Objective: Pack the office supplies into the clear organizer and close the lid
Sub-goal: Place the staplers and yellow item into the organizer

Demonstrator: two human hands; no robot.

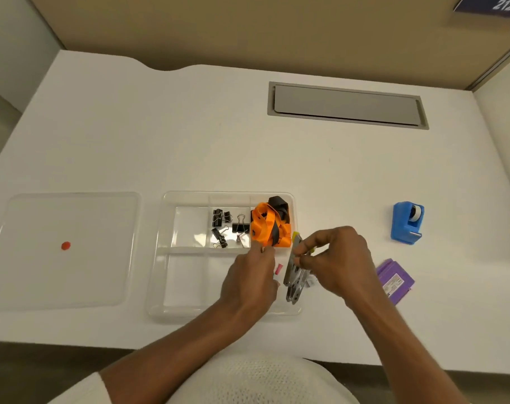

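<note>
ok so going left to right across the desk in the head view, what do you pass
clear lid → clear organizer → binder clips → orange lanyard → purple packet → blue tape dispenser

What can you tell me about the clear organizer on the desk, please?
The clear organizer is a shallow transparent plastic tray with rounded corners, divided into compartments. It lies flat on the white desk, its lid off, to its left. Black binder clips fill a middle back compartment; an orange lanyard fills the right one. The left hand reaches into the front.
</note>
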